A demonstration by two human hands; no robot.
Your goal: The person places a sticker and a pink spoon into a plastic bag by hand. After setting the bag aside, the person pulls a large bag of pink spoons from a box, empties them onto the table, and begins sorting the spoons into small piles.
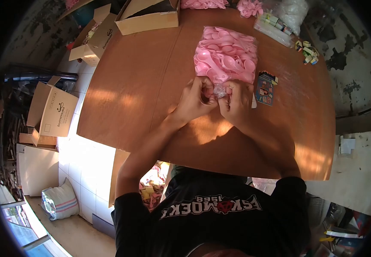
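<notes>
A clear plastic bag full of pink spoons (226, 53) lies on the brown table, its gathered mouth (219, 90) turned toward me. My left hand (197, 96) pinches the twisted plastic from the left, fingers curled. From the right, my right hand (237, 97) grips the same gathered plastic, thumb and fingers closed. Both hands nearly meet at the bag's neck. Just right of the bag lies a small blue printed card (265, 89), with a dark, orange-marked piece at its top.
An open carton (149, 25) stands at the table's far left edge. Clear plastic bags (275, 32), rolls and a small bundle (307, 52) lie at the far right. More pink pieces (249, 7) sit at the back. Cardboard boxes (59, 107) and a white sack (60, 200) stand left of the table.
</notes>
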